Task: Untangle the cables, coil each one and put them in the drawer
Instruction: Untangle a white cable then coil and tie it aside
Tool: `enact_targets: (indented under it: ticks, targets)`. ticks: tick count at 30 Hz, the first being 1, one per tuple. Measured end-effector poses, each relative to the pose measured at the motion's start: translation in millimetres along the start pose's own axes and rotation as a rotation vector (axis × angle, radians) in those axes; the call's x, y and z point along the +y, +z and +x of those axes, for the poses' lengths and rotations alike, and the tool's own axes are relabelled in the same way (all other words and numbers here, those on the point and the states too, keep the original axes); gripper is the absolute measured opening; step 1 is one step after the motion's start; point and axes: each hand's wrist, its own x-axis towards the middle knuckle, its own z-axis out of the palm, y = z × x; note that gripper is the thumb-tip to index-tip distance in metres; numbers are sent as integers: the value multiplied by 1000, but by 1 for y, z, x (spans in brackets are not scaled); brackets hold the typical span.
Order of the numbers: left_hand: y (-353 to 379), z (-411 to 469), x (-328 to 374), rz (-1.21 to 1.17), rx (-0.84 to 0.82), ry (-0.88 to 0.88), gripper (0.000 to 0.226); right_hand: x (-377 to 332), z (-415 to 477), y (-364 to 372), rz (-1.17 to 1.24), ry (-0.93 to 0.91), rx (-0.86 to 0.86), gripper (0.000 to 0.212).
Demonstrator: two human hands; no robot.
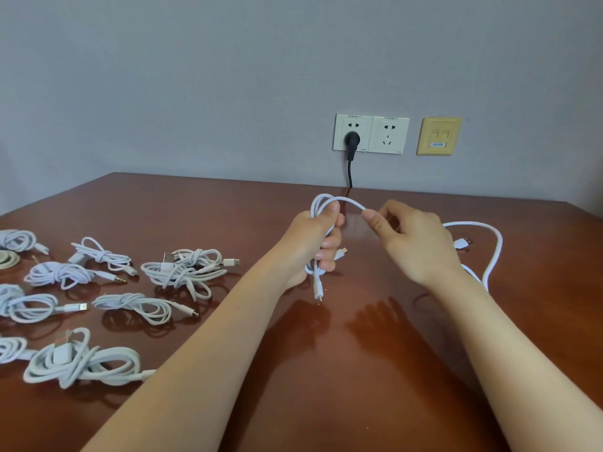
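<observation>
- Fingers of the left hand curl round white cable loops; the right hand pinches the strand at their three o'clock.
- Table carries slack trailing to three o'clock: coiling step, I judge; the next loop needs it drawn in.
- Bundled cables at nine o'clock, clear of both hands; no drawer shows.
- Black plug at twelve o'clock.

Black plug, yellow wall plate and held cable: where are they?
black plug point(352, 139), head view, round body.
yellow wall plate point(439, 136), head view, middle of face.
held cable point(349, 200), head view, top of its arc.
</observation>
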Motion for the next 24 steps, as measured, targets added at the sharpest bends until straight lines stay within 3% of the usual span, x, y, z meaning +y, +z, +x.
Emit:
enact_targets:
  ticks: [5, 14, 20, 24]
  targets:
    - [-1, 3, 0, -62, 79, -15, 35, -3, -2, 3, 21, -139, -10, 15]
    - [-1, 3, -4, -10, 106, 58, 26, -14, -7, 27, 150, -148, -62, 21]
    - [8, 5, -8, 176, 156, 98, 30, -13, -11, 29, 89, -161, -144, 19]
    - [9, 6, -10, 455, 235, 189, 37, -14, -12, 28, 16, -176, -152, 20]
